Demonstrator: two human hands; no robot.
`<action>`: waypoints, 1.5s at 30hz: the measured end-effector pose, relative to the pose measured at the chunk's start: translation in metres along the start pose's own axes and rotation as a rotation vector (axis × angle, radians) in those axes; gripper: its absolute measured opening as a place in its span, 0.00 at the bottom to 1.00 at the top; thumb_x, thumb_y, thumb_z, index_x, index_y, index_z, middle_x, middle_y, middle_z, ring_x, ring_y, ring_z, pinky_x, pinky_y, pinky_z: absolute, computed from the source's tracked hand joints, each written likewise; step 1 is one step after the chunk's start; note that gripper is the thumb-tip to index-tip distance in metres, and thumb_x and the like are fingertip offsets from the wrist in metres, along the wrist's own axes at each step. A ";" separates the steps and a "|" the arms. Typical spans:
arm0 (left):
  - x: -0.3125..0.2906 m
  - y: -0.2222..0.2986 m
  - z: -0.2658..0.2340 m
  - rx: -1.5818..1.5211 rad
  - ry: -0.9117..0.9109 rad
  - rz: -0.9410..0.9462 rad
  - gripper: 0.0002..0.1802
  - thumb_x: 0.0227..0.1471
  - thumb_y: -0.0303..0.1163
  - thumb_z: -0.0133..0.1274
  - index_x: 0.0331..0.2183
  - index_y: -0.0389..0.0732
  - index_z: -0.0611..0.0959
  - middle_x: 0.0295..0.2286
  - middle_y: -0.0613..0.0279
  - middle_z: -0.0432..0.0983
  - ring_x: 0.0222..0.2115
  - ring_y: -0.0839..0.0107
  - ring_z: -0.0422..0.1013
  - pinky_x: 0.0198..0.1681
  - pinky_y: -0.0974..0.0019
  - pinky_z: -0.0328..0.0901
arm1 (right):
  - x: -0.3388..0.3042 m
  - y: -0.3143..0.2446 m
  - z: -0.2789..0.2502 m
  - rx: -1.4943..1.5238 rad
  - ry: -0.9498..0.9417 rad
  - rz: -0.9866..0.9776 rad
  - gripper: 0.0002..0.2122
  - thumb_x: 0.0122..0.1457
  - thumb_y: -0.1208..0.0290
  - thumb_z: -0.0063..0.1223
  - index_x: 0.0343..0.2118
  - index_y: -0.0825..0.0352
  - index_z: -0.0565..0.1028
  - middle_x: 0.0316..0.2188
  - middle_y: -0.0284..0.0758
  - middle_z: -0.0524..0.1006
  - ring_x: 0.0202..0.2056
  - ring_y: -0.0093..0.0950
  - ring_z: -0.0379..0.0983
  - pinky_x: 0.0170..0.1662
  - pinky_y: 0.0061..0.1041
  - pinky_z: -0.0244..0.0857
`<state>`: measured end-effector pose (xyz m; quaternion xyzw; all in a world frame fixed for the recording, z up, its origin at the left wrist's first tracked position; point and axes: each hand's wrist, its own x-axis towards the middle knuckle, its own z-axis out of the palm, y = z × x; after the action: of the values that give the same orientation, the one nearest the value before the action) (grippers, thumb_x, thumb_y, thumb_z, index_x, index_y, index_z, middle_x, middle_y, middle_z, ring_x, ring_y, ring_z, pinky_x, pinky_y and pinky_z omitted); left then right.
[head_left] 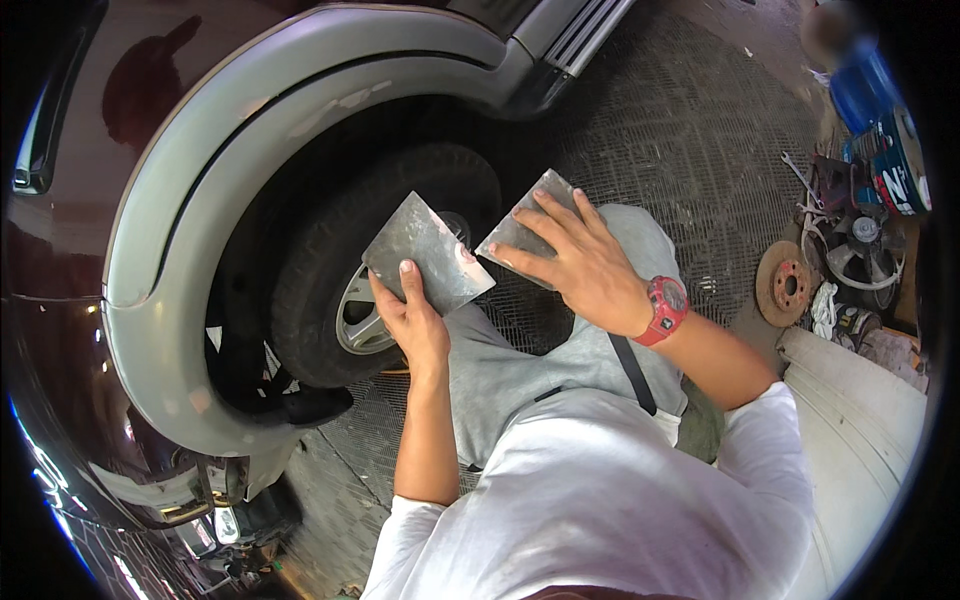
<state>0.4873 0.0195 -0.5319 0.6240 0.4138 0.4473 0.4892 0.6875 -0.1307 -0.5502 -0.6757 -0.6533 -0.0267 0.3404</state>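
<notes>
My left hand (408, 318) grips a flat, square grey metal plate (415, 245) by its near left edge, thumb on top. A small pink-and-white smear of paste (466, 254) sits near that plate's right corner. In my right hand (590, 262) is a second thin grey plate (522, 232), its fingers laid across the upper face and the thumb out of sight. The two plates are tilted, with their near corners very close together; I cannot tell if they touch. Both are held in front of the car's wheel (375, 310).
A dark red car with a grey wheel-arch trim (160, 240) fills the left side. On the right are a rusty brake disc (783, 284), a fan (865, 250), a wrench (800, 180), a blue container (865, 90) and a white panel (850, 410). Textured matting (680, 120) covers the floor.
</notes>
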 end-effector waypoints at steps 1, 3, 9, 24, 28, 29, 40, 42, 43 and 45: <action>0.001 0.003 0.001 0.100 0.002 0.060 0.25 0.71 0.35 0.54 0.62 0.32 0.71 0.53 0.57 0.77 0.51 0.71 0.73 0.59 0.66 0.66 | 0.003 -0.005 -0.004 -0.001 0.027 0.002 0.28 0.58 0.81 0.53 0.60 0.47 0.78 0.60 0.34 0.74 0.68 0.47 0.65 0.70 0.63 0.54; 0.002 0.012 0.006 0.180 0.005 0.133 0.26 0.72 0.39 0.52 0.60 0.29 0.73 0.52 0.53 0.77 0.52 0.67 0.72 0.58 0.63 0.65 | 0.005 -0.013 0.002 0.041 0.059 0.020 0.28 0.57 0.81 0.54 0.58 0.44 0.80 0.59 0.32 0.75 0.68 0.44 0.64 0.72 0.63 0.48; 0.009 0.005 -0.016 -0.207 0.090 -0.041 0.27 0.70 0.33 0.54 0.64 0.35 0.69 0.55 0.56 0.76 0.53 0.66 0.75 0.59 0.61 0.70 | -0.019 -0.009 0.028 0.250 -0.100 0.000 0.29 0.56 0.84 0.52 0.58 0.45 0.81 0.58 0.31 0.76 0.68 0.40 0.65 0.73 0.64 0.45; -0.016 -0.019 -0.004 -0.244 -0.272 -0.669 0.25 0.68 0.37 0.53 0.59 0.32 0.74 0.51 0.54 0.79 0.50 0.66 0.78 0.54 0.64 0.72 | -0.017 0.015 0.067 2.383 0.336 0.967 0.27 0.70 0.71 0.52 0.70 0.63 0.62 0.60 0.36 0.75 0.63 0.31 0.72 0.69 0.38 0.63; -0.018 -0.027 0.006 -0.214 0.009 -0.417 0.24 0.69 0.37 0.53 0.59 0.34 0.73 0.51 0.55 0.79 0.50 0.65 0.78 0.54 0.61 0.73 | -0.009 -0.009 0.037 1.600 0.188 0.575 0.28 0.65 0.79 0.51 0.68 0.61 0.63 0.64 0.39 0.70 0.62 0.32 0.70 0.67 0.36 0.63; -0.017 -0.028 0.009 -0.224 0.007 -0.386 0.23 0.70 0.36 0.52 0.60 0.34 0.72 0.51 0.55 0.79 0.50 0.65 0.78 0.54 0.61 0.73 | -0.008 -0.017 0.023 1.180 0.153 0.313 0.30 0.61 0.86 0.48 0.68 0.62 0.62 0.65 0.44 0.66 0.64 0.39 0.69 0.68 0.37 0.64; -0.016 -0.008 -0.007 0.014 -0.165 -0.207 0.25 0.72 0.37 0.52 0.62 0.32 0.72 0.54 0.53 0.77 0.55 0.64 0.73 0.60 0.64 0.66 | -0.025 0.017 0.035 0.177 0.060 0.168 0.26 0.63 0.74 0.52 0.65 0.50 0.71 0.63 0.45 0.68 0.68 0.56 0.61 0.67 0.64 0.59; -0.021 -0.001 -0.002 0.340 -0.267 -0.123 0.32 0.72 0.44 0.52 0.65 0.29 0.70 0.56 0.48 0.76 0.58 0.60 0.71 0.63 0.61 0.63 | -0.014 0.006 0.017 0.069 0.012 0.109 0.24 0.63 0.74 0.52 0.63 0.50 0.74 0.62 0.44 0.69 0.69 0.54 0.60 0.69 0.66 0.54; -0.027 0.010 0.006 0.467 -0.266 -0.107 0.35 0.71 0.45 0.53 0.66 0.29 0.69 0.57 0.47 0.76 0.59 0.59 0.70 0.64 0.59 0.62 | -0.010 0.000 0.013 0.018 -0.009 0.080 0.24 0.63 0.74 0.53 0.62 0.50 0.76 0.62 0.43 0.70 0.69 0.53 0.60 0.70 0.67 0.51; -0.023 0.021 0.015 0.435 -0.164 -0.037 0.33 0.72 0.44 0.52 0.65 0.28 0.68 0.57 0.46 0.75 0.58 0.60 0.70 0.63 0.61 0.62 | -0.019 -0.012 0.033 0.178 0.010 0.016 0.23 0.62 0.73 0.53 0.61 0.48 0.78 0.62 0.41 0.70 0.69 0.50 0.61 0.71 0.71 0.42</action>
<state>0.4978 -0.0102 -0.5173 0.7415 0.4706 0.2863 0.3831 0.6600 -0.1318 -0.5795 -0.6476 -0.6462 0.0310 0.4026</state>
